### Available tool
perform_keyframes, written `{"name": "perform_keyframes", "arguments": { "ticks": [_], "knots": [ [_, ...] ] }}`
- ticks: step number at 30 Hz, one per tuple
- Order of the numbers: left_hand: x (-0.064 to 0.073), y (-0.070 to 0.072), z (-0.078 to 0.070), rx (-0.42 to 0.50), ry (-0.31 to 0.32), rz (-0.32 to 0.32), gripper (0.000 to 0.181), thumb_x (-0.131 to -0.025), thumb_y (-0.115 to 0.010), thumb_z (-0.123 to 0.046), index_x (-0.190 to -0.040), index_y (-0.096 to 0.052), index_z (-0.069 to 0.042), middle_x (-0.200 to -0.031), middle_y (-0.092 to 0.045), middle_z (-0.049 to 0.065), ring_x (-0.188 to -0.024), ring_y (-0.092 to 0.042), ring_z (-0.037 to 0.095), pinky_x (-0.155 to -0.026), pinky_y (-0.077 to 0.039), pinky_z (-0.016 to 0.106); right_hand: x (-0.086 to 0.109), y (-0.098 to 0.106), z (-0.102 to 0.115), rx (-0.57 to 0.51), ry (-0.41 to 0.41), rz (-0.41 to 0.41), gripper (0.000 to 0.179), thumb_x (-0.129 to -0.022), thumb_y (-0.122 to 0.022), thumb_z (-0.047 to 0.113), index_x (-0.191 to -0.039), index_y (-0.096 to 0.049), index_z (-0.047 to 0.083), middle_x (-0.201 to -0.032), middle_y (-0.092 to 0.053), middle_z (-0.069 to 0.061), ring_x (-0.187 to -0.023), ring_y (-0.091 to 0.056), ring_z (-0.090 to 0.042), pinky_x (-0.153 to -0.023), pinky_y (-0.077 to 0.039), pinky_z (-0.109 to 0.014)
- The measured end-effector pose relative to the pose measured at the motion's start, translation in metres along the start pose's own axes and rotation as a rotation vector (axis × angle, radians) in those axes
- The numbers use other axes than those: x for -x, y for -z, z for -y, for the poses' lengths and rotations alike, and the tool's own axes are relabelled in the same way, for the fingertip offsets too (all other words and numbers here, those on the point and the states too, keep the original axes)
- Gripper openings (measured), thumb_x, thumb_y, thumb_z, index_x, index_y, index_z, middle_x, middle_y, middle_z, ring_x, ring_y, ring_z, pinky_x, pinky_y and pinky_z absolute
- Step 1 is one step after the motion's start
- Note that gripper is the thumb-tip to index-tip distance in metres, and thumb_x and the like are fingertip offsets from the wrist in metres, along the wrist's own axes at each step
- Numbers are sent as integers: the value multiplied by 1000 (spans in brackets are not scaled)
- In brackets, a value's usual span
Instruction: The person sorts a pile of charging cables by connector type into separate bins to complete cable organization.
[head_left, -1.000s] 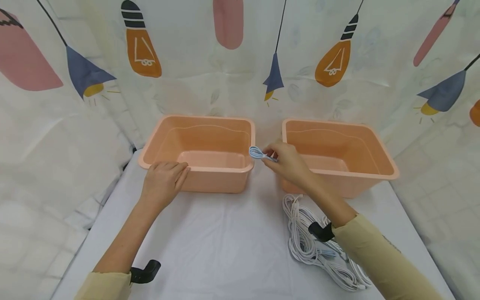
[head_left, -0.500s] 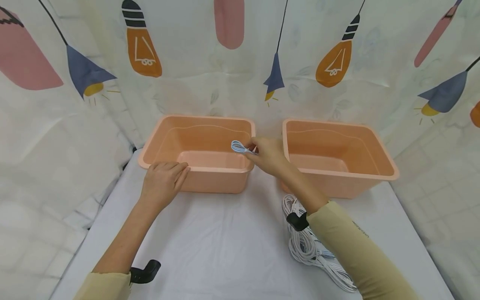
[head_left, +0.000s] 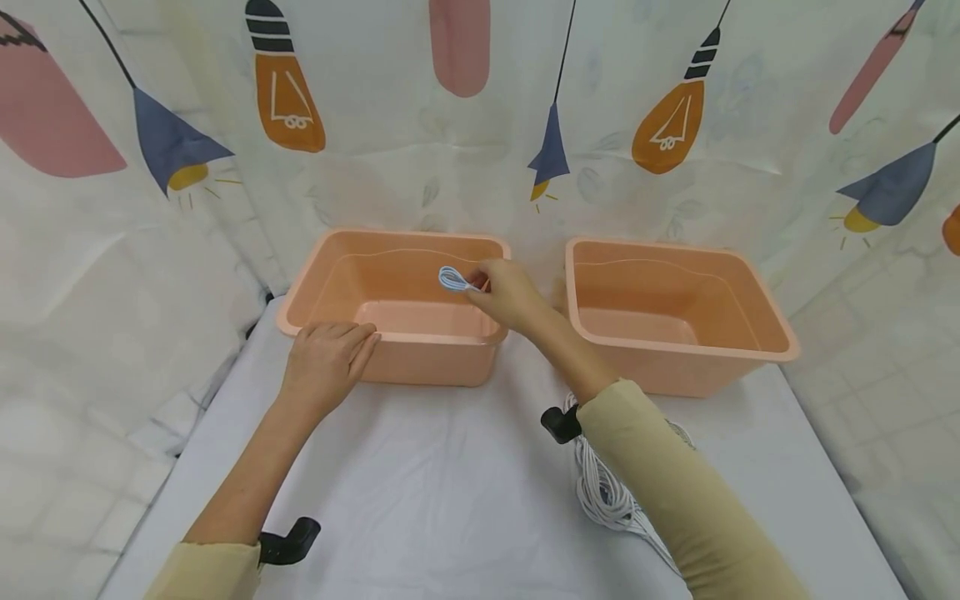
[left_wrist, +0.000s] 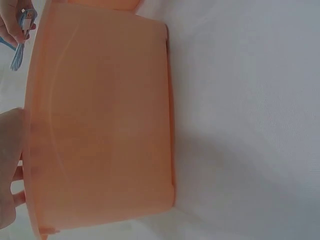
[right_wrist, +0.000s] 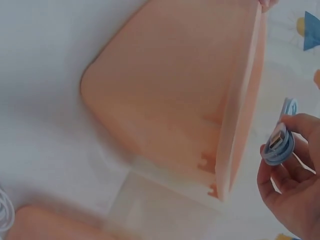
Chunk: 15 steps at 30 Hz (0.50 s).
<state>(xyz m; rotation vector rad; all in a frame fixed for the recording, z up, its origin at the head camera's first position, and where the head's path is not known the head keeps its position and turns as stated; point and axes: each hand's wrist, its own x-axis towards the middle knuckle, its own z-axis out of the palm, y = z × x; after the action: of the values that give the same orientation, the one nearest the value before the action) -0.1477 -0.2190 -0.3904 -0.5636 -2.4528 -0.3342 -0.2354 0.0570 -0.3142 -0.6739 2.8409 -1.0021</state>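
Observation:
Two peach plastic tubs stand side by side at the back of the table. Over the left tub my right hand pinches a small coiled light-blue cable, held above the tub's right half. The right wrist view shows that cable with its plug between my fingertips, beside the tub's rim. My left hand rests with straight fingers on the left tub's front rim; the left wrist view shows the tub's front wall and the cable at the top left.
The right tub holds nothing. A heap of white cables lies on the white tablecloth under my right forearm. A curtain printed with lamps and bulbs closes in the back and both sides.
My right hand has carried the blue cable leftward, from the gap between the tubs to above the left tub. The left hand has stayed on the rim.

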Motion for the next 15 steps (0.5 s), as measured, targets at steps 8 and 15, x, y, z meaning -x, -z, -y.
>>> {"name": "perform_keyframes", "arguments": {
  "ticks": [8, 15],
  "knots": [
    [-2, 1, 0, 4, 14, 25, 18, -100, -70, -14, -110, -79, -1, -99, -79, 17, -95, -73, 43, -92, -54, 60, -4, 0, -2, -51, 18, -38, 23, -102, -67, 9, -119, -73, -5, -110, -76, -17, -98, -70, -29, -88, -59, -36],
    [-2, 2, -1, 9, 12, 23, 19, -100, -71, -14, -110, -79, 0, -100, -79, 18, -95, -73, 44, -92, -54, 61, 9, 3, -10, -77, 71, -69, 25, -101, -68, 7, -121, -73, -6, -110, -75, -19, -98, -69, -32, -89, -59, -39]
  ]
}}
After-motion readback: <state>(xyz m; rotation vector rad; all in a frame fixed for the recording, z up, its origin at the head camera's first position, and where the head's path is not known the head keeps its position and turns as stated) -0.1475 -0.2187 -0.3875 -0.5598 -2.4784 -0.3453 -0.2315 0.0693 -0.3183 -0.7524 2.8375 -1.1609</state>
